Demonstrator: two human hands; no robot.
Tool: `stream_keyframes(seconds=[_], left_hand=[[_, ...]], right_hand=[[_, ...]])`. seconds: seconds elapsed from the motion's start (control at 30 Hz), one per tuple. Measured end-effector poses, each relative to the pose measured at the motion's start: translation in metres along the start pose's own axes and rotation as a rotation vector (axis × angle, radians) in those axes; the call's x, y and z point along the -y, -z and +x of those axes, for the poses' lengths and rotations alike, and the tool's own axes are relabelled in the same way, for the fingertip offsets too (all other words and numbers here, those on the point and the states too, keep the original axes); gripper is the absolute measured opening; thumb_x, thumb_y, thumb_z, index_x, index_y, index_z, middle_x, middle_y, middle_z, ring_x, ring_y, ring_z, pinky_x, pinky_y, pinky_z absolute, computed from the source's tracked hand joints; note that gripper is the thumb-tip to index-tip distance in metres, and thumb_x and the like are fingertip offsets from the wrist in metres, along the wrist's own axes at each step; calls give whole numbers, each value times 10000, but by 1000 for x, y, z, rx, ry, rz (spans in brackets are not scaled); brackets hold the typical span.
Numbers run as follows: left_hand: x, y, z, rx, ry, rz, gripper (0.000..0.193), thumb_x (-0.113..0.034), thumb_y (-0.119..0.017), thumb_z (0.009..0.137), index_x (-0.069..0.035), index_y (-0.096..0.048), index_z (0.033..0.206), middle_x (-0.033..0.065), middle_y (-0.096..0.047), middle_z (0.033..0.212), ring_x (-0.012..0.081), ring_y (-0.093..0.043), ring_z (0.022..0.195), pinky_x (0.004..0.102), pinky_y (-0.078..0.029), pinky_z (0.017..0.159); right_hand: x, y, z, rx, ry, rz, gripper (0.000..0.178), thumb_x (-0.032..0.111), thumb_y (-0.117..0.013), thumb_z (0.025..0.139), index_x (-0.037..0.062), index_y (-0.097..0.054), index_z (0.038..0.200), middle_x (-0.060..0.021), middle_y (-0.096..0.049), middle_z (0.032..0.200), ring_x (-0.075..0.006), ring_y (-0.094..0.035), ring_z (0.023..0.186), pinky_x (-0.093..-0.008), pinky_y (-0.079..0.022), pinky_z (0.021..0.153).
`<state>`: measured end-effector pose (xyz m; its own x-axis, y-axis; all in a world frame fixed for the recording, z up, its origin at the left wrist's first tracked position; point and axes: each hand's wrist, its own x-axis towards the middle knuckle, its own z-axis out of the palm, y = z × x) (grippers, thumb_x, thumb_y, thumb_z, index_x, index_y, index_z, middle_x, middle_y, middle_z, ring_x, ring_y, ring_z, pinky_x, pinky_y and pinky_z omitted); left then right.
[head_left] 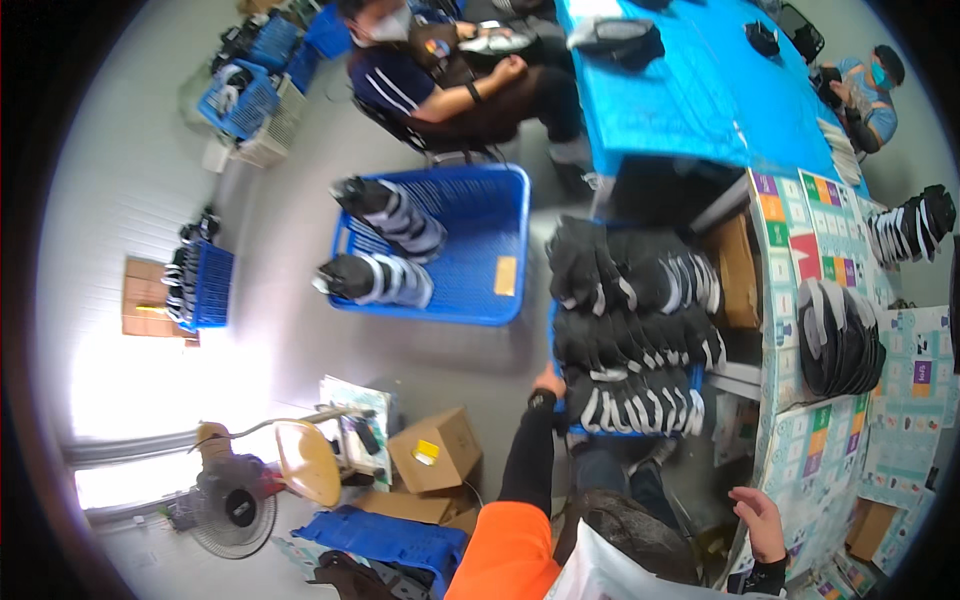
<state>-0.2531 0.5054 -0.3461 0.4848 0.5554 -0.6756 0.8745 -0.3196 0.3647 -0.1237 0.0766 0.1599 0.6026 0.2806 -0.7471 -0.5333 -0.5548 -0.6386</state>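
My left hand (550,383) reaches forward and grips the left rim of a blue plastic crate (697,384) in front of my knees. Packed in that crate are rows of black shoe uppers (640,337) with grey and white edges, nested into one another. Holding nothing, my right hand (762,522) hovers beside the edge of the patterned table (783,440), its fingers apart and slightly bent. On that table lies a stack of similar black-and-grey uppers (838,340), with another stack (912,225) farther off.
A second blue crate (515,250) on the floor holds two upper stacks. Beyond it sits a person (440,90) beside a blue-covered table (670,110); another person (868,100) is at the far right. A fan (235,505) and cardboard box (435,448) are at lower left.
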Motion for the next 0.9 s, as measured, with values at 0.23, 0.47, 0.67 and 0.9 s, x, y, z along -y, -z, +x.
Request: stream_keyframes(seconds=[0.23, 0.47, 0.67, 0.9], left_hand=[[-51, 95, -168, -242, 210, -187, 674, -726, -458, 932, -147, -802, 966, 109, -771, 967, 341, -686, 1068, 587, -345, 1114], [-284, 367, -420, -1083, -788, -705, 432, -240, -549, 1011, -35, -618, 636, 22, -541, 541, 216, -640, 739, 609, -95, 1241], [-410, 370, -656, -1330, -1494, -539, 594, -469, -362, 1043, -110, -511, 593, 9, -466, 551, 238, -574, 743, 621, -64, 1267], [-465, 322, -708, -1166, -1430, -593, 624, -624, -312, 1044, -169, -314, 616, -26, -174, 601, 133, -341, 627, 586, -90, 1296]], right_hand=[[32, 54, -34, -3, 236, 18, 292, 21, -603, 965, -16, -628, 1254, -80, -689, 1207, -160, -627, 1143, -290, -449, 1025], [83, 107, -16, 147, 422, -28, 284, 79, -600, 988, -3, -625, 1259, -79, -694, 1179, -161, -628, 1138, -301, -447, 1033], [106, 147, 6, 280, 537, 47, 250, 71, -592, 994, -15, -638, 1224, -74, -695, 1154, -152, -631, 1124, -292, -453, 1021], [103, 187, 33, 344, 540, 99, 253, 88, -593, 1004, -15, -640, 1230, -55, -696, 1128, -129, -628, 1093, -274, -457, 990]])
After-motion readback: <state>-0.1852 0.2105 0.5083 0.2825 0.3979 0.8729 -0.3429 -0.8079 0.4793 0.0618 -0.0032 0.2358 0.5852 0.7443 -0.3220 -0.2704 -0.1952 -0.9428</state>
